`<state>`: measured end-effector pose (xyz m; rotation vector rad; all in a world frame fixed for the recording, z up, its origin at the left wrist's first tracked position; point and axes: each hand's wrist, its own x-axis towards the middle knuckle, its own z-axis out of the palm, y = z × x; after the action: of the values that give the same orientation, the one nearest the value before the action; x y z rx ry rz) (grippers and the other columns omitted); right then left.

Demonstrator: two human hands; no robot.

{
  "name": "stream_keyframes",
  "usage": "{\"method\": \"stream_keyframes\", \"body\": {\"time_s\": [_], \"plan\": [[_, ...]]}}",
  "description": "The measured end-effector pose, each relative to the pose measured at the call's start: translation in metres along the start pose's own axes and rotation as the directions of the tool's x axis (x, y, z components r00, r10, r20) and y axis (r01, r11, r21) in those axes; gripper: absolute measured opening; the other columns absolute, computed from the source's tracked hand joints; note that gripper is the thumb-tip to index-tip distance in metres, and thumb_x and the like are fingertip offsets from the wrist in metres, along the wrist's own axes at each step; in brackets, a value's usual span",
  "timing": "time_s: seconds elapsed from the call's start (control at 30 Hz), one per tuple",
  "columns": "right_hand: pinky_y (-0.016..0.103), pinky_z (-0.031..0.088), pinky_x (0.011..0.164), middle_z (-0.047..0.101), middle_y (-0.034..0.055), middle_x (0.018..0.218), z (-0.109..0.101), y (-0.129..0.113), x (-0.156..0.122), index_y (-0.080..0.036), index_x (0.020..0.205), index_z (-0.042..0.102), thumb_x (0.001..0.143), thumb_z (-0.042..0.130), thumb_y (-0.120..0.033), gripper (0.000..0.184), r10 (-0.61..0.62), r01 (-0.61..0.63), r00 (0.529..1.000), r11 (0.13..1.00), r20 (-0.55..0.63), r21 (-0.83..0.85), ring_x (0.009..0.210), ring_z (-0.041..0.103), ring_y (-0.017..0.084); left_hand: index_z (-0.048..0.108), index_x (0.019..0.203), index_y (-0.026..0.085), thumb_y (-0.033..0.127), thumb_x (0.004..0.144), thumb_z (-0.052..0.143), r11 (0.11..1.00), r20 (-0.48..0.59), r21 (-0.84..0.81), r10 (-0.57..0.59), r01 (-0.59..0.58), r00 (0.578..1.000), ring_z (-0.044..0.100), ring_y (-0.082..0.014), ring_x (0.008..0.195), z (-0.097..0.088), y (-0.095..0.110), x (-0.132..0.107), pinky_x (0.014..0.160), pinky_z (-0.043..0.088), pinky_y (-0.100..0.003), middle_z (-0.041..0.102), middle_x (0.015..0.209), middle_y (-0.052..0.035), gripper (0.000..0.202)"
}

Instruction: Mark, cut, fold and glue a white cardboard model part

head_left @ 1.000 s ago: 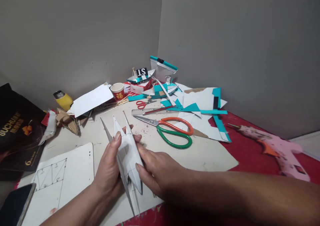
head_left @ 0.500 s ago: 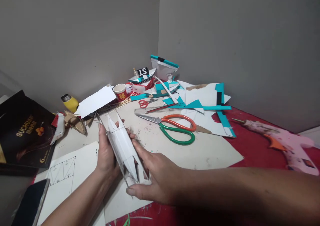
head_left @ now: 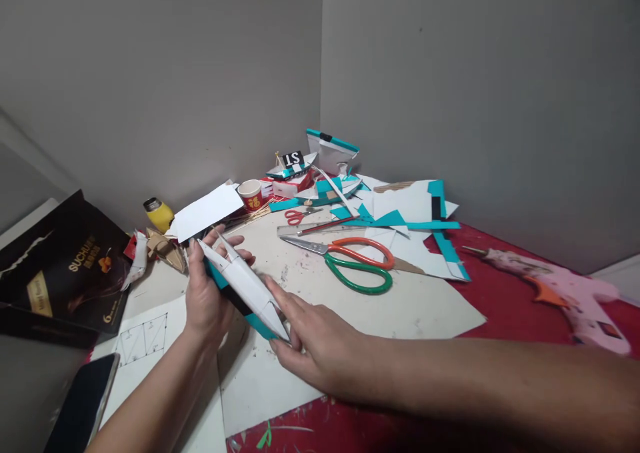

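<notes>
A small cardboard model boat (head_left: 245,283), white on the face toward me with a teal and black side, is held between my hands above the pale board. My left hand (head_left: 205,296) supports its far end and left side, thumb up along the edge and fingers showing beyond it. At the near end, my right hand (head_left: 315,346) grips the hull between thumb and fingers. Part of the hull is hidden behind the right fingers. Large scissors (head_left: 350,259) with one orange and one green handle lie to the right of the boat.
A pink glue gun (head_left: 555,293) rests on the red surface at right. Behind are teal and white card scraps (head_left: 400,203), a paper cup (head_left: 250,193), small red scissors (head_left: 295,217) and a finished-looking boat (head_left: 293,167). At left are a black box (head_left: 75,266), a phone (head_left: 83,399) and a drawing (head_left: 143,339).
The boat has been tilted in my hands, so its teal and black side now shows. My right thumb has shifted to the hull's near tip. The view has moved slightly.
</notes>
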<state>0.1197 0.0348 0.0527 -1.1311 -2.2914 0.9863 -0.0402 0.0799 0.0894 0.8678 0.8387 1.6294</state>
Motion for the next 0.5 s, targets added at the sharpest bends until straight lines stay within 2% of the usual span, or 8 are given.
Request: {"method": "stream_keyframes", "body": {"time_s": [0.1,0.2,0.3,0.43,0.5], "plan": [[0.044,0.051,0.076,0.064,0.0213,0.113,0.001,0.002,-0.004,-0.006,0.155,0.010,0.087,0.049,-0.029,0.082,-0.002,0.002,1.000,1.000,0.005,-0.004,0.076,0.063,0.025,0.061,0.105,0.021,0.055,0.091,0.049,1.000,0.054,0.001,0.027,-0.027,0.998,0.065,-0.0160,0.068,-0.004,0.002,0.004,0.069,0.058,-0.033,0.067,0.084,-0.0025,0.039],[0.052,0.049,0.088,0.052,0.0250,0.134,0.001,0.004,-0.005,-0.007,0.155,0.009,0.088,0.047,-0.030,0.080,-0.021,0.021,1.000,1.000,0.003,0.001,0.098,0.062,0.033,0.062,0.098,0.019,0.048,0.093,0.048,1.000,0.076,0.010,0.017,-0.018,0.997,0.065,-0.0160,0.070,-0.008,0.005,0.008,0.072,0.057,-0.033,0.066,0.082,-0.0027,0.032],[0.059,0.044,0.096,0.041,0.0248,0.145,0.000,0.006,-0.004,-0.010,0.156,0.007,0.089,0.046,-0.031,0.080,-0.030,0.029,1.000,0.999,0.005,0.032,0.114,0.055,0.038,0.062,0.098,0.018,0.044,0.093,0.047,0.999,0.089,0.024,0.020,-0.022,0.996,0.065,-0.0160,0.071,-0.010,0.009,0.012,0.074,0.057,-0.033,0.066,0.083,-0.0034,0.030],[0.059,0.044,0.096,0.040,0.0243,0.144,0.000,0.009,-0.003,-0.013,0.156,0.006,0.089,0.046,-0.030,0.080,-0.032,0.029,0.999,0.994,0.021,0.110,0.111,0.058,0.036,0.059,0.112,0.021,0.043,0.094,0.045,0.997,0.124,0.071,0.034,-0.043,0.992,0.066,-0.0174,0.072,-0.008,0.014,0.013,0.075,0.057,-0.035,0.065,0.082,-0.0030,0.032],[0.059,0.045,0.096,0.042,0.0240,0.143,0.001,0.011,-0.003,-0.014,0.156,0.005,0.089,0.046,-0.029,0.080,-0.037,0.033,0.999,0.990,0.023,0.134,0.108,0.059,0.034,0.059,0.111,0.021,0.049,0.095,0.041,0.992,0.150,0.114,0.041,-0.058,0.988,0.065,-0.0177,0.072,-0.007,0.015,0.013,0.073,0.057,-0.034,0.064,0.079,-0.0025,0.037]]}}
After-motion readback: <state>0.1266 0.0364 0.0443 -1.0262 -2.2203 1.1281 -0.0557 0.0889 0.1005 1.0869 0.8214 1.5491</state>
